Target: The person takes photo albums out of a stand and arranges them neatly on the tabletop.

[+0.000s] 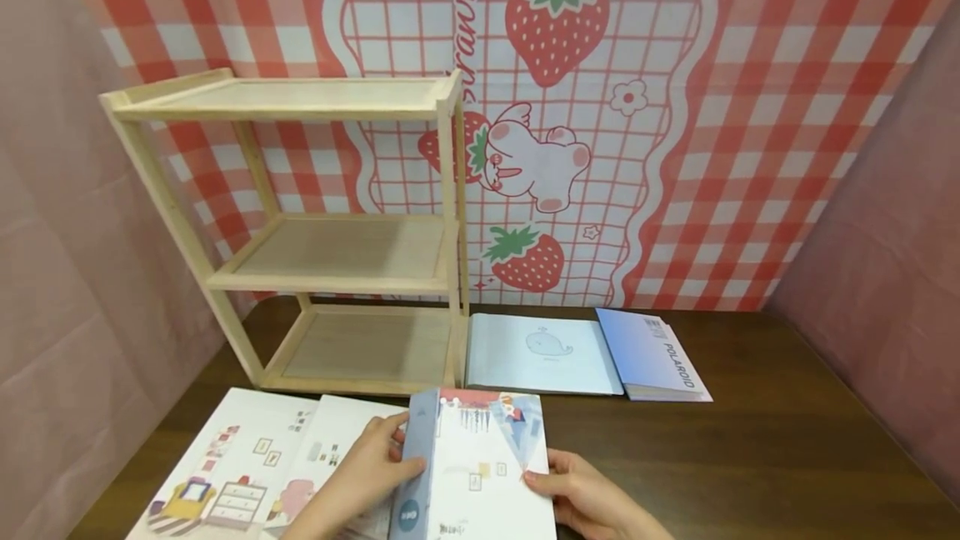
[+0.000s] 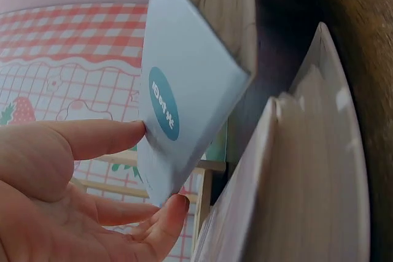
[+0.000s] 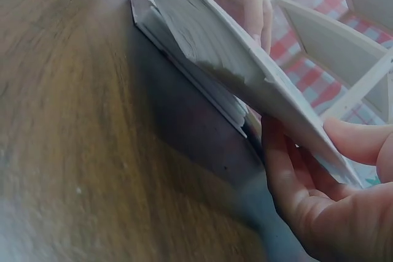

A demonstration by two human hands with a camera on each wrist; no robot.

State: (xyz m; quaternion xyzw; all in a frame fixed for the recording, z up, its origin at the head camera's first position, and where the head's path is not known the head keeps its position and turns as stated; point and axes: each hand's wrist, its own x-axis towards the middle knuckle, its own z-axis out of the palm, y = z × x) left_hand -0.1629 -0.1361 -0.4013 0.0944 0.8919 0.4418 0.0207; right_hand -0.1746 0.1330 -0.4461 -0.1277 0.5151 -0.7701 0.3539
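Observation:
Both hands hold a thick photo album (image 1: 491, 432) with a white illustrated cover and a blue spine, raised above the table's front. My left hand (image 1: 367, 465) pinches it at the spine side. In the left wrist view, the thumb and fingertips grip the blue spine (image 2: 178, 47), which bears an oval label. My right hand (image 1: 588, 494) grips the opposite edge, thumb on the cover and fingers beneath; the right wrist view shows the page edges (image 3: 202, 35). Under and left of it lie two white illustrated albums (image 1: 281, 415), partly covered by my left forearm.
A three-tier wooden shelf (image 1: 337, 282) stands at back left on the dark wooden table (image 1: 780, 432). Right of it lie a pale album with a whale (image 1: 510, 357) and a blue POLAROID album (image 1: 645, 352), which touches it. A strawberry-patterned cloth (image 1: 675, 40) hangs behind.

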